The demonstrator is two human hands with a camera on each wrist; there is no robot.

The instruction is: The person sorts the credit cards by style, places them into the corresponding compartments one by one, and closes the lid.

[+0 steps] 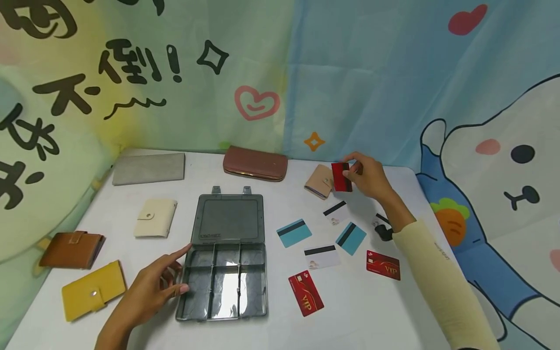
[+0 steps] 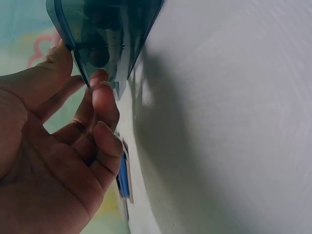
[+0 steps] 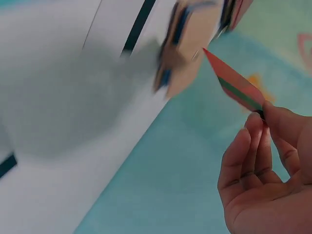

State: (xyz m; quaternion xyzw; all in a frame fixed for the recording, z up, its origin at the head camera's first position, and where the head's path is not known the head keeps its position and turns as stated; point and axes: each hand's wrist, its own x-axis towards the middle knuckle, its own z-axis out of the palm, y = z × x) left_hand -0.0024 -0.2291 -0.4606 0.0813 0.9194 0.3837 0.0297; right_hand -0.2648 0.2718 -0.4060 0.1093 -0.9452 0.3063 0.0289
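Note:
My right hand [image 1: 369, 177] pinches a red card [image 1: 339, 177] with a dark stripe between thumb and fingertips, above the table at the back right. The right wrist view shows the card [image 3: 236, 85] edge-on at the fingertips. Just behind it lies a beige card wallet [image 1: 319, 182]. My left hand [image 1: 150, 287] holds the left side of a grey see-through plastic compartment box [image 1: 220, 281], index finger stretched toward the hinge. The box's lid [image 1: 229, 218] is folded back and its compartments hold nothing. In the left wrist view, thumb and fingers meet at the box's edge [image 2: 78, 58].
Several cards, including a blue card [image 1: 294, 233] and a red VIP card [image 1: 306, 293], lie right of the box. Around it lie a brown wallet [image 1: 255, 164], a grey wallet [image 1: 148, 168], a cream wallet [image 1: 155, 218], a tan-brown wallet [image 1: 72, 250] and a yellow wallet [image 1: 93, 290].

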